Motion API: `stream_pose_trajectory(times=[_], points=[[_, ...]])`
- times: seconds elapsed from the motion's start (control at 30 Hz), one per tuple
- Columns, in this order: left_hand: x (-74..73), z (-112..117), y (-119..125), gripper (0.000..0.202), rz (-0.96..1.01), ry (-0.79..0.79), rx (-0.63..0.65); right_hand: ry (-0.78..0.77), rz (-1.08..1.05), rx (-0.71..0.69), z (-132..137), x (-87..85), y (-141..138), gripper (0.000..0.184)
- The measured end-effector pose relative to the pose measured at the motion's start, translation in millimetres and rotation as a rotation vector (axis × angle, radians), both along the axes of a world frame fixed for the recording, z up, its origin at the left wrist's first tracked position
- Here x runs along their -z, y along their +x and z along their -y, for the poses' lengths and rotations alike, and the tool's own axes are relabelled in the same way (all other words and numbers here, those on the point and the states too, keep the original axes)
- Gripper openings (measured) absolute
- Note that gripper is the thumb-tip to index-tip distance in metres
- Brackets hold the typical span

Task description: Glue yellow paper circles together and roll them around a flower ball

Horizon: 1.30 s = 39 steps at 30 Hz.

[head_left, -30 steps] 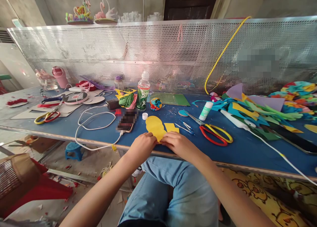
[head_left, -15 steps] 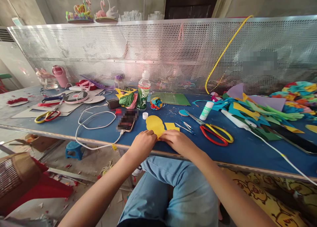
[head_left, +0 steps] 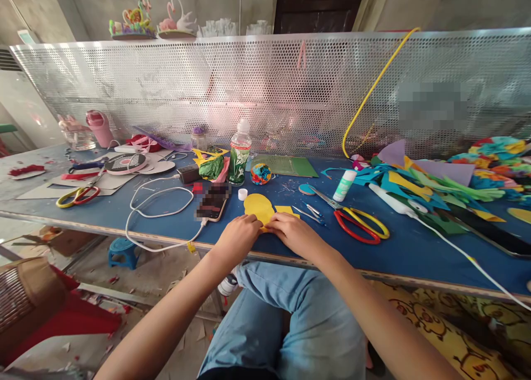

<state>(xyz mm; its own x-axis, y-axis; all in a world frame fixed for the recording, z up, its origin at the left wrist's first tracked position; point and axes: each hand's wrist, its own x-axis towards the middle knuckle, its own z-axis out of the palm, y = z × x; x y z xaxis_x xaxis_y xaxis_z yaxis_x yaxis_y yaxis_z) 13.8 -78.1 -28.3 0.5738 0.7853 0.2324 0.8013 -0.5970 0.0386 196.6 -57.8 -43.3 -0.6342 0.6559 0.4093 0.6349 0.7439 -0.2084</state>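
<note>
A yellow paper cut-out (head_left: 258, 206) with a rounded top lies on the blue table (head_left: 398, 247) near its front edge. My left hand (head_left: 238, 237) and my right hand (head_left: 293, 233) meet over its lower edge, fingers curled and pressed on the paper. A smaller yellow piece (head_left: 286, 209) shows just beyond my right hand. Small metal snips (head_left: 310, 212) and red-and-yellow scissors (head_left: 357, 223) lie to the right. A phone (head_left: 212, 204) on a white cable (head_left: 157, 214) lies to the left.
A green-labelled bottle (head_left: 239, 157), a white bottle cap (head_left: 243, 193), a glue stick (head_left: 344, 185) and a glue gun (head_left: 394, 202) stand behind. Coloured paper scraps (head_left: 440, 186) pile at the right. A second pair of scissors (head_left: 77, 195) lies far left. A perforated metal screen (head_left: 265, 92) backs the table.
Both hands have slid a little further up over the yellow cut-out, covering more of its lower part.
</note>
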Motion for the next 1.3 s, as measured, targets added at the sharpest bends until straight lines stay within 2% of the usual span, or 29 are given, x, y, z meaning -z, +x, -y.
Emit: stream_pose_trajectory(times=[0.1,0.27,0.5,0.7,0.83,1.07,1.3], points=[[-0.5,-2.2,-0.6,0.014,0.002,0.000,0.002,-0.029,0.001,0.003,-4.0,-3.2,-1.9,0.021],[-1.5,-11.0,-2.8,0.019,-0.024,-0.032,0.004,0.012,0.045,0.022,-6.0,-3.8,-4.8,0.013],[-3.4,-10.6,-0.9,0.019,-0.029,0.002,-0.005,-0.006,0.049,0.036,-12.3,-3.0,-5.4,0.022],[-5.8,-18.8,-1.3,0.022,-0.097,-0.001,-0.034,0.026,0.126,0.130,-6.6,-8.1,-12.7,0.021],[-4.2,-15.3,3.4,0.025,-0.099,0.030,-0.069,-0.031,0.140,0.202,0.0,-6.3,-16.7,0.026],[2.3,4.8,22.5,0.031,-0.097,0.043,-0.170,-0.042,0.159,0.192,-9.0,3.3,-25.6,0.039],[7.2,-4.1,28.6,0.038,-0.090,0.027,-0.258,-0.003,0.235,0.240,-3.5,6.9,-30.4,0.046]])
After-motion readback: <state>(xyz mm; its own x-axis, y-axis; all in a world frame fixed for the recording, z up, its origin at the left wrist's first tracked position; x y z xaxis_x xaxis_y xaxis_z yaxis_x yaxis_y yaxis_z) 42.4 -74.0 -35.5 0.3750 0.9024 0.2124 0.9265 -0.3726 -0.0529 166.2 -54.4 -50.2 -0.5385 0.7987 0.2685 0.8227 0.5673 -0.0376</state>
